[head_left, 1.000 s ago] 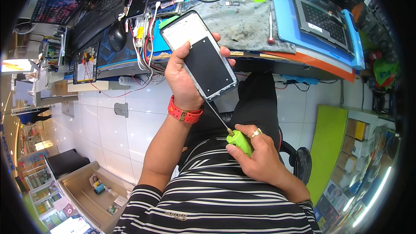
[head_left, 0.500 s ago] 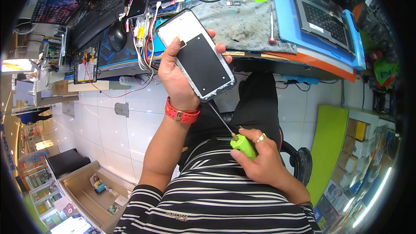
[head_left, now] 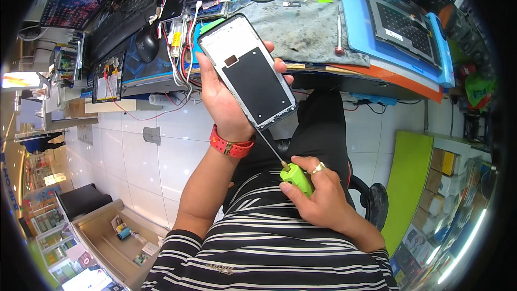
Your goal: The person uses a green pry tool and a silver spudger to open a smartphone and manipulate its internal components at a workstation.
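My left hand [head_left: 221,102], a red band [head_left: 230,145] at its wrist, holds an opened phone frame [head_left: 253,83] with a white upper part and a black lower panel, its thumb along the left edge and fingertips round the right. Low at the centre, my right hand [head_left: 318,194] grips a green-handled tool [head_left: 295,178] whose long thin metal shaft points up to the frame's bottom edge; its tip is not clearly visible.
The workbench mat [head_left: 312,37] bears a white screwdriver [head_left: 338,32]. A laptop part [head_left: 401,27] lies right on a blue board; a mouse [head_left: 146,43], cables and an opened device [head_left: 107,78] are left. An open drawer [head_left: 113,237] is lower left, a green panel [head_left: 406,167] right.
The phone frame shifted left, then back slightly right. My left thumb has moved off its face to the edge. My right hand and tool shifted down-right, then back up-left.
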